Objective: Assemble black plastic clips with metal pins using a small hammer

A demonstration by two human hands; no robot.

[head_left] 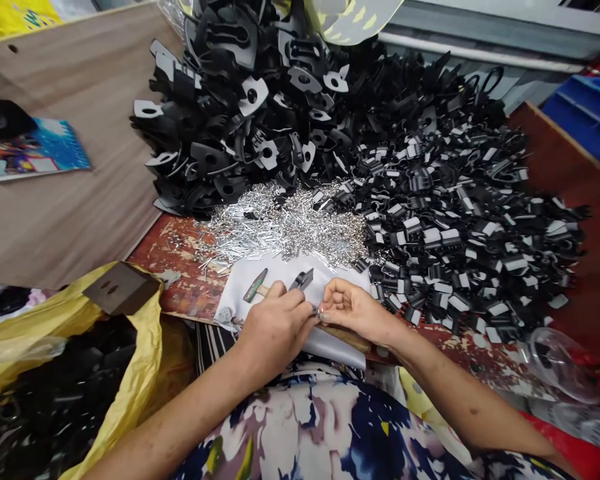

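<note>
My left hand (278, 321) is closed on a black plastic piece (304, 278), whose flat end sticks up past the fingers. Close against it, my right hand (353, 311) has its thumb and forefinger pinched at the edge of the piece. Whatever small thing the right fingertips hold is too tiny to make out. Both hands are over a white sheet (236, 280). A small hammer (255, 286) lies on this sheet, its handle partly behind the left hand. Under the right hand lies a wooden strip (347, 336).
Loose metal pins (290, 230) are heaped beyond the sheet. Behind them rises a pile of large black plastic parts (250, 97); smaller black pieces (440, 237) spread on the right. A yellow bag (147, 353) of black parts stands at left, a clear plastic container (555, 360) at right.
</note>
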